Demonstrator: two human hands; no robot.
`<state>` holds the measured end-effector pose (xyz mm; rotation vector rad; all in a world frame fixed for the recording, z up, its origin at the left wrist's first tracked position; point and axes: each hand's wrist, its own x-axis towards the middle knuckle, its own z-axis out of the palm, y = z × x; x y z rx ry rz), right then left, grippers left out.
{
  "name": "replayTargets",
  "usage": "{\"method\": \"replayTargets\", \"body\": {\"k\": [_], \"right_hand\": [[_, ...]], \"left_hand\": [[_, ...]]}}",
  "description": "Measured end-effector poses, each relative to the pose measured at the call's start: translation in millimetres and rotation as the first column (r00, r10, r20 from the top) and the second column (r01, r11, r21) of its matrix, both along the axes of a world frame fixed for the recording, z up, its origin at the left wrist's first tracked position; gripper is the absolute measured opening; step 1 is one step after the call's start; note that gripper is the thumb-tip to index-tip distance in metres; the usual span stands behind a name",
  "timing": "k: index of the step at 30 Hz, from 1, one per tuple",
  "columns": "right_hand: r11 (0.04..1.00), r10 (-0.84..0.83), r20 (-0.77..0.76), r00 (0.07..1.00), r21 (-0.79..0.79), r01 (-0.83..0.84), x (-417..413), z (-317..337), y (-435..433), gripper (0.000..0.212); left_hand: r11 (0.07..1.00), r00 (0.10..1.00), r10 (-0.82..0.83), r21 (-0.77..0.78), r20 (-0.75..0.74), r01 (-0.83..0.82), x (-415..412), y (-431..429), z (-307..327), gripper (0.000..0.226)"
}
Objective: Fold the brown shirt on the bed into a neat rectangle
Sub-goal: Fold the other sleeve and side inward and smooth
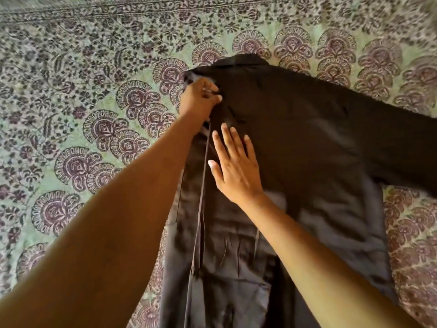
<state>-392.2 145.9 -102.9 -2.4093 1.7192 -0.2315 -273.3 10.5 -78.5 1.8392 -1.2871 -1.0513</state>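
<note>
A: Brown shirt (295,129) lies spread on the bed, collar at the far end, hem toward the viewer. One sleeve (402,147) extends flat to the right.

B: And the left side?

A: Left side turned in over the body, forming a long straight edge (201,209) that runs from shoulder to hem.

B: State of the hands?

A: Left hand (199,95) sits at the folded shoulder, fingers curled closed and pinching the cloth there. Right hand (233,162) lies open, palm down, fingers spread and flat on the shirt's middle, just beside the folded edge; it grasps nothing.

B: Surroundings?

A: Bedspread (82,91), pale green with dark floral and fan-shaped motifs, covers the bed beneath and shows on all sides of the shirt.
</note>
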Motion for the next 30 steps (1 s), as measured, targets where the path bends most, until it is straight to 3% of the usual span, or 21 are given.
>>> {"method": "replayTargets", "body": {"k": [4,7,10,12,15,17,19,23,27,28,30], "right_hand": [[0.997,-0.004,-0.038,0.999,0.081,0.007,3.7,-12.2,-4.4,0.061],[0.998,-0.039,-0.047,0.998,0.053,0.041,15.6,-17.2,0.3,0.062],[0.997,-0.059,-0.04,0.997,0.055,0.061,19.6,-19.8,2.7,0.064],[0.994,-0.054,-0.032,0.998,0.091,0.057,19.2,-17.9,1.4,0.064],[0.988,-0.058,0.167,0.984,0.152,0.032,13.9,-6.8,-3.6,0.06],[0.981,-0.102,0.321,0.942,0.192,0.04,-0.7,-0.6,-2.1,0.054],[0.985,-0.138,0.334,0.933,0.14,0.096,-21.4,1.5,13.3,0.049],[0.993,-0.088,0.147,0.985,0.094,0.075,-50.9,4.6,75.2,0.048],[0.977,-0.116,0.013,0.993,0.182,0.112,-54.5,10.8,146.6,0.055],[0.97,-0.126,-0.009,0.992,0.208,0.125,-52.5,12.9,161.7,0.056],[0.962,-0.118,-0.022,0.993,0.244,0.119,-46.9,18.6,187.7,0.057]], "left_hand": [[1.0,1.0,0.021,-0.012,0.019,-0.021,6.9,-6.6,-19.4,0.028],[0.997,0.996,0.027,-0.071,0.082,-0.021,10.4,-7.0,-20.9,0.028],[0.995,0.958,-0.025,-0.082,0.286,0.05,9.9,0.5,-9.2,0.03],[0.992,0.94,0.01,-0.121,0.34,0.033,8.0,15.2,2.2,0.026],[0.989,0.935,0.064,-0.145,0.349,-0.014,9.3,63.3,9.9,0.017],[0.997,0.93,0.053,-0.069,0.364,-0.03,13.9,112.6,7.0,0.013],[0.998,0.932,0.01,0.048,0.363,-0.029,17.0,168.9,6.4,0.009],[0.977,0.944,-0.034,0.209,0.328,-0.038,19.1,254.2,14.0,0.019],[0.87,0.935,-0.252,0.482,0.25,0.105,20.0,304.2,18.1,0.025],[0.856,0.942,-0.255,0.505,0.217,0.116,20.9,313.6,18.9,0.031],[0.881,0.978,-0.1,0.473,0.182,0.002,26.0,328.8,23.2,0.033]]}}
